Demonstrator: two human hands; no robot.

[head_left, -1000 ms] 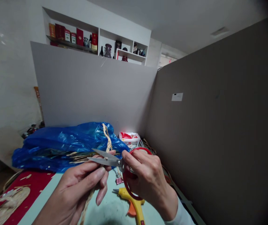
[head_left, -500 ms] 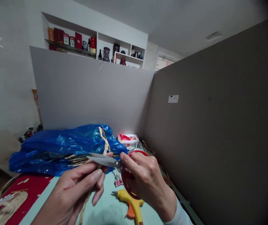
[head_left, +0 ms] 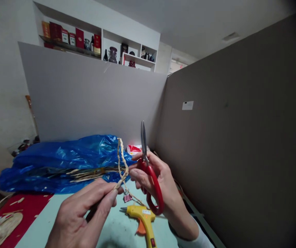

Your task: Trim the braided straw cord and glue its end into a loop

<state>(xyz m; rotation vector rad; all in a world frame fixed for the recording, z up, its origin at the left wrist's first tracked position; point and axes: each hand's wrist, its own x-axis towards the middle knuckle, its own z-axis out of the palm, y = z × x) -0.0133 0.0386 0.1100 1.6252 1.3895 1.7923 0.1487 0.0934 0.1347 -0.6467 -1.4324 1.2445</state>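
A twisted straw-coloured cord [head_left: 122, 155] stands up in a loop from the pinched fingertips of my left hand [head_left: 86, 210]. Beside it, my right hand [head_left: 160, 179] holds red-handled scissors [head_left: 155, 193], their blades pointing up and nearly closed. The right fingertips are close to the cord; whether they touch it is hard to tell. A pink binder clip [head_left: 127, 197] hangs or lies by a thinner strand of cord below the loop. Under the right hand, a yellow glue gun [head_left: 144, 215] with an orange trigger lies on the pale green tabletop [head_left: 117, 227].
A blue plastic bag [head_left: 67, 151] with straw strands [head_left: 86, 174] lies behind my hands. On the left, a red cloth [head_left: 31, 206] carries a woven straw piece [head_left: 7, 229]. Grey panels [head_left: 93, 96] stand behind and right. A red-and-white packet [head_left: 134, 149] sits at the back.
The scissors have swung from pointing left across the cord to pointing up, and their blades have drawn together. My left hand has shifted slightly, and the cord's loop is now more visible.
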